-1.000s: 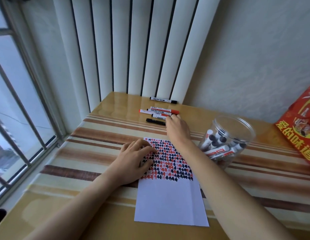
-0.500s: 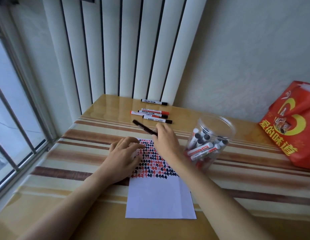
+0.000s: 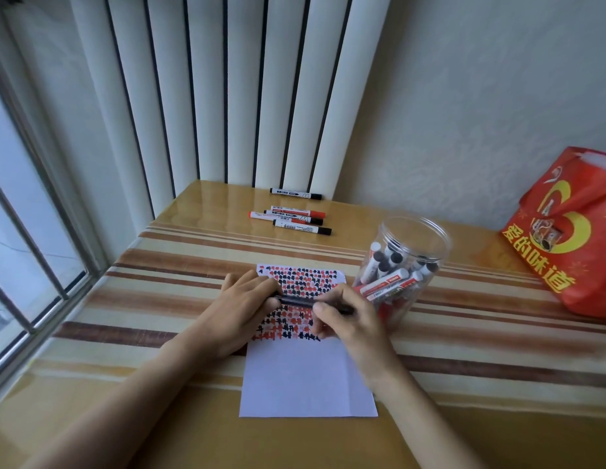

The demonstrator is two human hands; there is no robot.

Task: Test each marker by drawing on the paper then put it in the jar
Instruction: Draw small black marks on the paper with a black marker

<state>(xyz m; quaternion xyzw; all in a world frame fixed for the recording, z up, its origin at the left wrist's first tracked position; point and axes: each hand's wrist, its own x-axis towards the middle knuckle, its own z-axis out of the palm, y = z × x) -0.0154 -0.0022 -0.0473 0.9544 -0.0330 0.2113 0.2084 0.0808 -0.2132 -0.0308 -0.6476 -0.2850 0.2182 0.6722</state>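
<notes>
Both hands together over the paper (image 3: pixel 305 377), clamped on one black marker (image 3: pixel 299 301) held level across the sheet's upper half. Left hand (image 3: pixel 242 308) closed round the marker's left end, fingertips curled over it; right hand (image 3: pixel 345 319) pinching the right part of the barrel, the tail end poking out past the knuckles toward the jar (image 3: pixel 404 265). Marker lifted clear of the paper or just grazing it: cannot tell which. Cap on or off: cannot tell.

Paper flat on the table (image 3: pixel 159 299), long side running away from the viewer. Far half of the paper packed with rows of small red and black scribbles; near half blank white.

Jar just right of the paper's far corner, clear plastic, lid off, upright. Inside it, a heap of white-bodied markers with black and red caps, leaning at mixed angles.

Beyond the paper's far edge, well apart from it, a cluster of loose markers (image 3: pixel 291 218) lying roughly parallel: three close together, red and black ends showing, and a single black-capped one (image 3: pixel 294 194) farther back, near the vertical blinds (image 3: pixel 227 96).

Far right of the paper, past the jar, a red bag (image 3: pixel 565 238) with yellow characters, at the table's edge. Left of the paper, a window (image 3: pixel 24 214) with bars.
</notes>
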